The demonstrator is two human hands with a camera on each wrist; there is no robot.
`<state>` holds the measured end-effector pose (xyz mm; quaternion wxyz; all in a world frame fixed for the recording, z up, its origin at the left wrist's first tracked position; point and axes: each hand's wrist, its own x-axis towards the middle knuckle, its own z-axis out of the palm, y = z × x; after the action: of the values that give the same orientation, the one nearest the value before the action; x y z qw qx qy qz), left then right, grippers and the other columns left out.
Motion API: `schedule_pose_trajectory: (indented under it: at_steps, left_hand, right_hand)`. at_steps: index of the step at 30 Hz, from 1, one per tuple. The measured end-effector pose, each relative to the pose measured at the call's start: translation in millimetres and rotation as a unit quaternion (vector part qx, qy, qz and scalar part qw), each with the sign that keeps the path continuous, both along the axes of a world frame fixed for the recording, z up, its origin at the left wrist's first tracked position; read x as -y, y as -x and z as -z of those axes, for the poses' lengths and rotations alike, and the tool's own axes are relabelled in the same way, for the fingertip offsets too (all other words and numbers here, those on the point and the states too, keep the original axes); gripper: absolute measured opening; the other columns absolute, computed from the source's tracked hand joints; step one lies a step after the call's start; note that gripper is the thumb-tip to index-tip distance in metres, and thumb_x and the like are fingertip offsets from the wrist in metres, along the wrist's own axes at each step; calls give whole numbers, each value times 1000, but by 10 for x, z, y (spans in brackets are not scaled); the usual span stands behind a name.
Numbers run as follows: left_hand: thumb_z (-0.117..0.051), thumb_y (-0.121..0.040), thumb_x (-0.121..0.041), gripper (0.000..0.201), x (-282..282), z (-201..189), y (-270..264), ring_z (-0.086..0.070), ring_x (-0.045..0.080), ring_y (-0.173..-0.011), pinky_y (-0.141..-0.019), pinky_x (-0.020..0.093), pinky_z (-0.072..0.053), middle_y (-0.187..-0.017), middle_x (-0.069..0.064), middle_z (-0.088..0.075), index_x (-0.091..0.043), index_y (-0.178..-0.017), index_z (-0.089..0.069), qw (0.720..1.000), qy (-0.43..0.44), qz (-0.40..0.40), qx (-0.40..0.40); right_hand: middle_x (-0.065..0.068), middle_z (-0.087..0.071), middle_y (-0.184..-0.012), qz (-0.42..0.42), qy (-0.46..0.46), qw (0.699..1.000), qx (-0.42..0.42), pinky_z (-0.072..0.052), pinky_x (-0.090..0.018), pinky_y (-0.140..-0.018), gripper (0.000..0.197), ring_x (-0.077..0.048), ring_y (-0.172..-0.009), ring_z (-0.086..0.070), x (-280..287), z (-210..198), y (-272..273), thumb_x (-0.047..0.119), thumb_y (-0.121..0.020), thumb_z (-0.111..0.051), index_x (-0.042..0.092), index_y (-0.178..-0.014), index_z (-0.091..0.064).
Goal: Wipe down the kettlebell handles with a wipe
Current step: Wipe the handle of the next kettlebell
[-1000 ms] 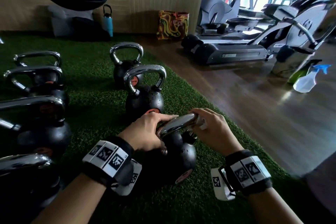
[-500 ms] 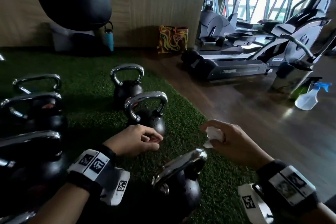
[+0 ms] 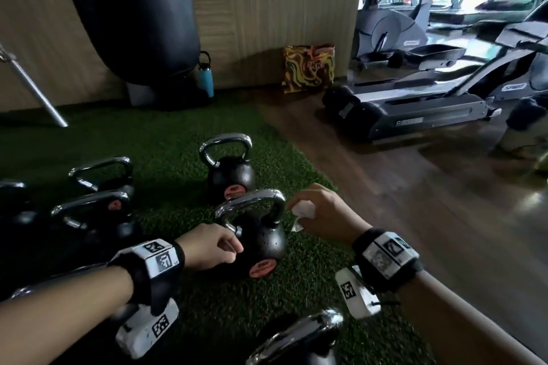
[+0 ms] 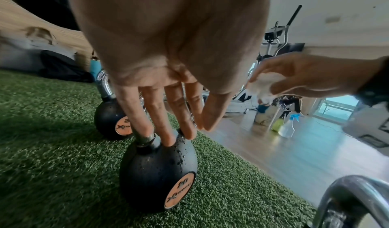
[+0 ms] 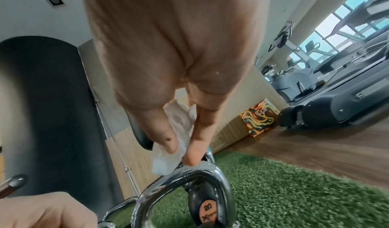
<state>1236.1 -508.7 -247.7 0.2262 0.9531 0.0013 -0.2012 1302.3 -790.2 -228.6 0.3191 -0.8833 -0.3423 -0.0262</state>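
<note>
A black kettlebell (image 3: pixel 264 243) (image 4: pixel 155 170) with a chrome handle (image 3: pixel 252 197) (image 5: pixel 183 175) stands on green turf, with water droplets on its ball. My left hand (image 3: pixel 234 246) reaches to the handle's left base. Its fingers (image 4: pixel 168 131) are straight, and their tips rest on top of the ball. My right hand (image 3: pixel 299 210) (image 4: pixel 294 75) pinches a crumpled white wipe (image 3: pixel 302 210) (image 4: pixel 265 85) (image 5: pixel 168 155) between thumb and fingers, just beside the handle's upper right corner. One fingertip (image 5: pixel 189 158) is at the chrome.
A nearer kettlebell's handle (image 3: pixel 299 335) is at the bottom edge, another kettlebell (image 3: pixel 231 175) stands behind, and several more (image 3: pixel 100 204) stand at the left. A punching bag (image 3: pixel 133 9), blue bottle (image 3: pixel 206 77), coloured bag (image 3: pixel 308 68), treadmill (image 3: pixel 415 115) and spray bottle (image 4: pixel 288 125) stand around.
Both hands left the near kettlebell's handle and moved forward to the one behind it. The left hand came down at its handle base, and the right brought the wipe to its handle.
</note>
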Motion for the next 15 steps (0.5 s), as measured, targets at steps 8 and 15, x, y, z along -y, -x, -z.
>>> schedule_pose_trajectory:
  at_steps: [8,15]
  left_hand:
    - [-76,-85,-37,14,-376,533,-221,-67,-1,-80,-78,14,-49,-79,-21,-70,-36,-98,-77,994,18,-99,-53]
    - [-93,-64,-50,88,-432,1411,-475,-52,11,-126,-108,30,-37,-133,-13,-57,-35,-140,-50,938,194,-285,-27]
  right_hand:
    - [12,-71,-102,68,-60,996,-18,-36,-3,-67,34,-6,-88,-62,-542,138,-599,9,-81,-72,29,-109,-71]
    - [7,-68,-104,49,-84,993,61,-37,1,-78,31,-2,-90,-59,-716,371,-939,8,-79,-76,26,-104,-78]
